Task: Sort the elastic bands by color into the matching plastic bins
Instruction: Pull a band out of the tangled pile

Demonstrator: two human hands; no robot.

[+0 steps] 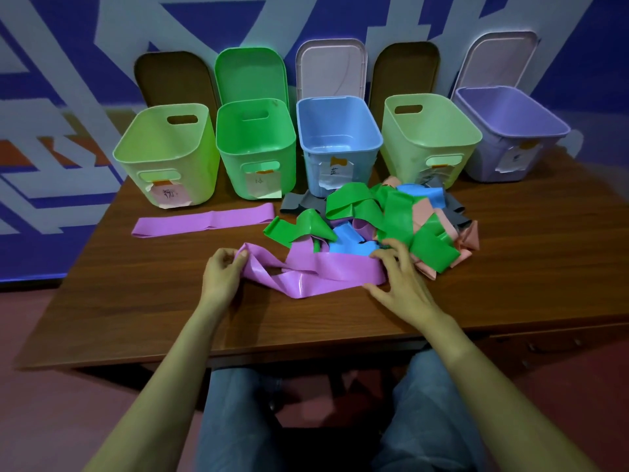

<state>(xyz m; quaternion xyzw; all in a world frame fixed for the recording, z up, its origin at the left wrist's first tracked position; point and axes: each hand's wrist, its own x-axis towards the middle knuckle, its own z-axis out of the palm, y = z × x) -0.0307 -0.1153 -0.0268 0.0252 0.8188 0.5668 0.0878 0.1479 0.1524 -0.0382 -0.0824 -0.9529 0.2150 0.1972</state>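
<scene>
View: head camera, looking down past two bare forearms.
Left hand [223, 272]: pinches one end of a twisted purple band [326, 270] between thumb and fingers, low over the bench [136, 301].
Right hand [401, 284]: fingers spread and relaxed, pressing on the same band's far end; it grasps nothing.
Purple band: stretched across the near bench between both hands, its right end at the foot of the pile [391, 216].
Pile: green, blue, pink, grey and purple bands tangled together, in front of the blue bin [337, 131] and the right pale green bin [429, 131].
Second purple band [204, 219]: flat and alone, in front of the left pale green bin [166, 151] and the green bin [255, 144].
Purple bin [510, 120]: far right of the row.
Bins: all five open, paper labels on their fronts, lids [332, 69] leaning behind.
Done: seemingly nothing sorted; no band shows inside any bin, though not every bottom is visible.
Left: apparently every band, beginning with the two purple ones.
Bench: dark brown wood grain, bins along its back edge.
Room: blue wall [68, 63] with large pale shapes, some orange at left; reddish floor [34, 420]; the person's blue-trousered knees below.
</scene>
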